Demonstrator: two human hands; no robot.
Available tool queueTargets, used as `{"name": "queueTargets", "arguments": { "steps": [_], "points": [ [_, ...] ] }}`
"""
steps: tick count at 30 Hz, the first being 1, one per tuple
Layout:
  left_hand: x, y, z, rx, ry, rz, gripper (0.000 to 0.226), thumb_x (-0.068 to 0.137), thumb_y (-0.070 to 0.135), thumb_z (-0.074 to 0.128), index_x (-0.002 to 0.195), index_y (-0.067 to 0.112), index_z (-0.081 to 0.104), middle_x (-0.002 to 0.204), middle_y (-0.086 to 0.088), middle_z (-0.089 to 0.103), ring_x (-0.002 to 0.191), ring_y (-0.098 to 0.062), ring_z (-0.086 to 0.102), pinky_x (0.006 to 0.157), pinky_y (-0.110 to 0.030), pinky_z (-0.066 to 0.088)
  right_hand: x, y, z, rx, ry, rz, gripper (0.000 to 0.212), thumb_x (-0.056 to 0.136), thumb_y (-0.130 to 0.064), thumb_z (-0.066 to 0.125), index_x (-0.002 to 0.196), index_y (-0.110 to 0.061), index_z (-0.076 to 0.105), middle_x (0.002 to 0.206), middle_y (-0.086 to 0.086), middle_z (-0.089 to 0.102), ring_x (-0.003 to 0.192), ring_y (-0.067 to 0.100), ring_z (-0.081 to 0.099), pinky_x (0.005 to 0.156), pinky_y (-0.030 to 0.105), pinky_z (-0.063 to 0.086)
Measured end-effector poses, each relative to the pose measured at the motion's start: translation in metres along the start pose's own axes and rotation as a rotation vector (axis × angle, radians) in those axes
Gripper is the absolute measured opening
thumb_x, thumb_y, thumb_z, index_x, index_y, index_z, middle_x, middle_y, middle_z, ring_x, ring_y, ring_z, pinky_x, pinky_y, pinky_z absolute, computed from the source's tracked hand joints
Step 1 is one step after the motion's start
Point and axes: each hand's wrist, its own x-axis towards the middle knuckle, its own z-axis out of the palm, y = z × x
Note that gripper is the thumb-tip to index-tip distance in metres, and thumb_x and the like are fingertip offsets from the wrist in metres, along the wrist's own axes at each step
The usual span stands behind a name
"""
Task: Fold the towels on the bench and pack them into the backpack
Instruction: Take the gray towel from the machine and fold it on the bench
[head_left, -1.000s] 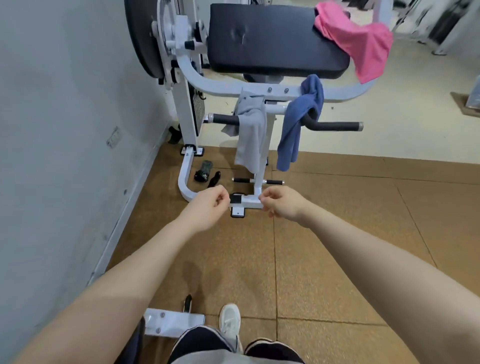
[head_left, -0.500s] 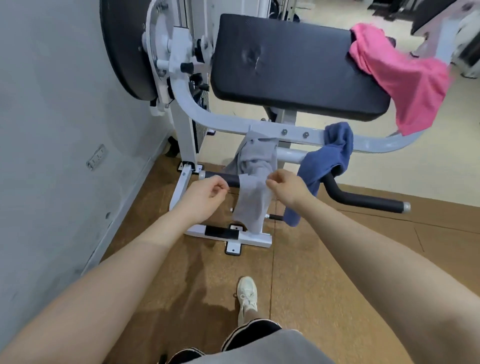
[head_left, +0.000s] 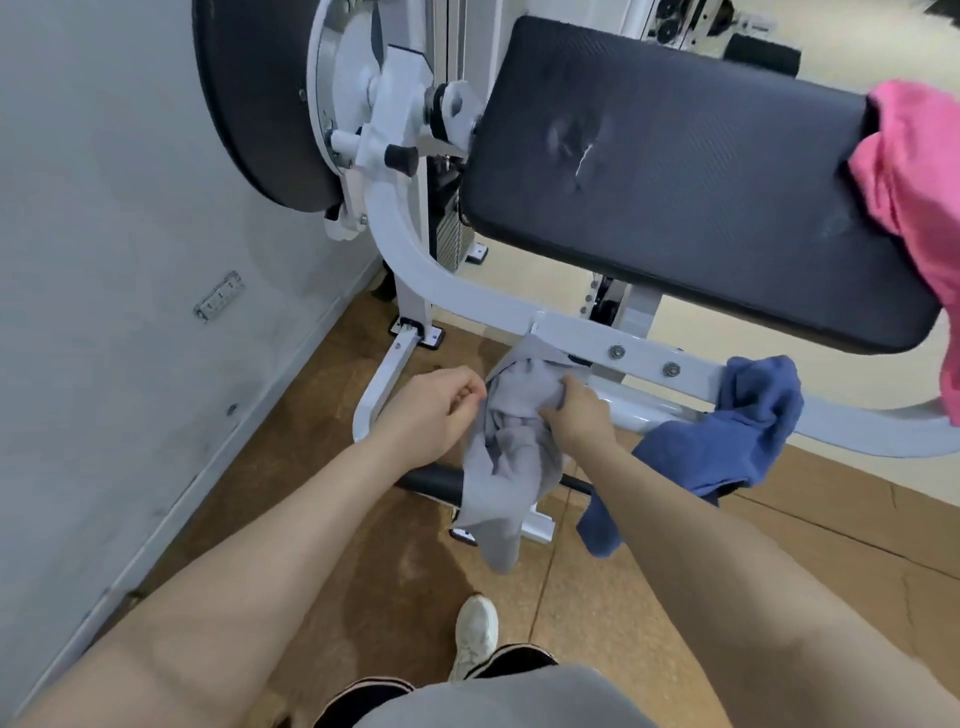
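Grey towel (head_left: 511, 457) hangs crumpled from the white frame (head_left: 639, 358) of a gym machine, draped down over a black handle bar (head_left: 431, 480) toward the floor. A person's right hand (head_left: 576, 415) grasps a bunch of this towel near its top, fingers curled into the cloth. The left hand (head_left: 434, 410) sits just beside the towel's left edge with fingers curled inward; whether it pinches the cloth cannot be told. Both bare forearms reach in from the bottom corners.

To the right, a blue towel (head_left: 727, 441) is slung over the same frame, one end dangling toward the floor. A pink towel (head_left: 914, 171) lies over the right end of the black padded bench (head_left: 675, 171) above and hangs off its edge. A large dark disc (head_left: 249, 104) is mounted on the machine's left side, next to a pale wall (head_left: 104, 260). The floor (head_left: 779, 571) below is brown tile. One white shoe (head_left: 475, 631) shows near the bottom, in front of the person's dark shorts. No backpack can be seen.
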Motion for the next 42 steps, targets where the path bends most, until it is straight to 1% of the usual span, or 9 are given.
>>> {"name": "queueTargets", "arguments": {
  "steps": [4,8,16,19,26,31,36,39,42],
  "points": [
    [-0.003,-0.001,-0.001,0.002,-0.004,-0.038,0.015,0.094,0.015,0.046,0.103,0.016,0.058,0.078,0.014,0.054,0.065,-0.004,0.049,0.061,-0.022,0.042,-0.006,0.009,-0.001,-0.003,0.141,-0.089,0.017,0.090,-0.014,0.044,0.103,-0.007,0.052,0.100,0.018,0.060,0.093,0.036,0.053,0.069,0.038,0.044],
    [-0.026,0.003,-0.004,-0.032,0.025,-0.023,0.017,0.094,0.013,0.046,0.104,0.014,0.059,0.092,0.001,0.061,0.077,-0.014,0.057,0.069,-0.028,0.047,-0.038,0.008,-0.015,0.349,0.305,-0.211,0.018,0.093,-0.009,0.043,0.102,-0.007,0.058,0.089,0.006,0.057,0.079,0.022,0.049,0.063,0.030,0.034],
    [-0.111,0.010,-0.012,-0.106,0.126,0.082,0.043,0.092,0.019,0.051,0.134,0.021,0.039,0.120,0.004,0.050,0.092,-0.009,0.053,0.078,-0.018,0.041,-0.156,-0.016,-0.021,0.936,0.195,-0.483,0.018,0.086,-0.001,0.046,0.080,-0.014,0.056,0.078,-0.002,0.053,0.072,0.005,0.048,0.068,0.025,0.037],
    [-0.153,0.010,-0.013,-0.170,0.156,0.153,0.060,0.087,0.027,0.060,0.140,0.023,0.031,0.136,0.004,0.041,0.115,-0.007,0.044,0.094,-0.019,0.034,-0.214,-0.022,-0.021,1.106,0.167,-0.536,0.013,0.073,-0.010,0.043,0.070,-0.016,0.055,0.069,-0.004,0.053,0.066,0.008,0.046,0.060,0.021,0.037],
    [-0.238,0.023,-0.005,-0.302,-0.096,0.225,0.084,0.078,0.029,0.070,0.144,0.031,0.018,0.148,0.009,0.029,0.135,-0.004,0.027,0.109,-0.025,0.025,-0.325,-0.029,-0.009,1.219,-0.137,-0.666,0.011,0.051,-0.019,0.053,0.059,-0.013,0.058,0.055,-0.002,0.055,0.050,0.010,0.047,0.046,0.018,0.036],
    [-0.285,0.011,0.012,-0.355,-0.161,0.185,0.021,0.079,0.026,0.070,0.094,0.028,0.056,0.091,0.010,0.060,0.087,-0.006,0.057,0.079,-0.027,0.045,-0.367,-0.012,0.006,1.041,-0.194,-0.640,0.012,0.062,-0.001,0.043,0.062,-0.008,0.053,0.047,-0.013,0.053,0.041,-0.001,0.045,0.040,0.012,0.034],
    [-0.335,-0.002,0.024,-0.517,-0.070,0.030,0.029,0.083,0.015,0.067,0.110,0.010,0.057,0.107,-0.008,0.065,0.101,-0.019,0.061,0.091,-0.037,0.048,-0.380,0.026,0.043,0.346,0.034,-0.575,0.024,0.086,0.001,0.045,0.080,-0.020,0.056,0.069,-0.004,0.057,0.058,-0.001,0.046,0.057,0.022,0.034],
    [-0.366,0.001,0.032,-0.585,-0.033,-0.008,0.024,0.085,0.013,0.064,0.103,0.026,0.056,0.099,0.010,0.064,0.089,0.005,0.061,0.079,-0.014,0.048,-0.383,0.031,0.065,0.093,-0.054,-0.551,0.025,0.092,-0.009,0.043,0.115,-0.017,0.052,0.094,0.005,0.059,0.085,0.020,0.056,0.067,0.031,0.038],
    [-0.404,0.004,0.042,-0.519,0.030,-0.077,0.020,0.086,0.011,0.062,0.088,0.029,0.055,0.083,0.014,0.060,0.073,0.009,0.057,0.066,-0.008,0.043,-0.398,0.027,0.079,-0.009,-0.108,-0.551,0.059,0.088,-0.008,0.048,0.141,-0.020,0.026,0.124,0.012,0.049,0.115,0.029,0.049,0.084,0.033,0.043]
  ]
}}
